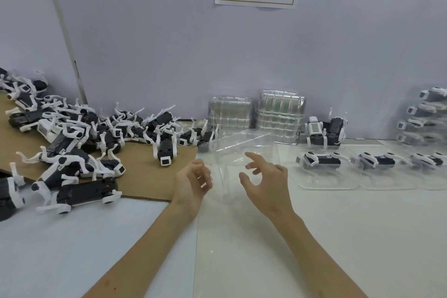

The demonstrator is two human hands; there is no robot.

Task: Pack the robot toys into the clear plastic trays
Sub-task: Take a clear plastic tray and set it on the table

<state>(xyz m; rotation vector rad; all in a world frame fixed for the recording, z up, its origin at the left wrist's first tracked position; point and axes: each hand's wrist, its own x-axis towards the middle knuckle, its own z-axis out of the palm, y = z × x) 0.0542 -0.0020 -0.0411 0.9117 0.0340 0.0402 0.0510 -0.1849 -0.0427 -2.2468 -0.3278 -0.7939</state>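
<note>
In the middle of the frame a clear tray [242, 145] stands tilted between two hands held apart. The right hand [268, 181] has loose, spread fingers, while the left hand [193, 184] curls at the tray's left edge; I cannot tell if it grips. Robot toys [72, 143] are heaped at the left on cardboard [142, 176]
</note>
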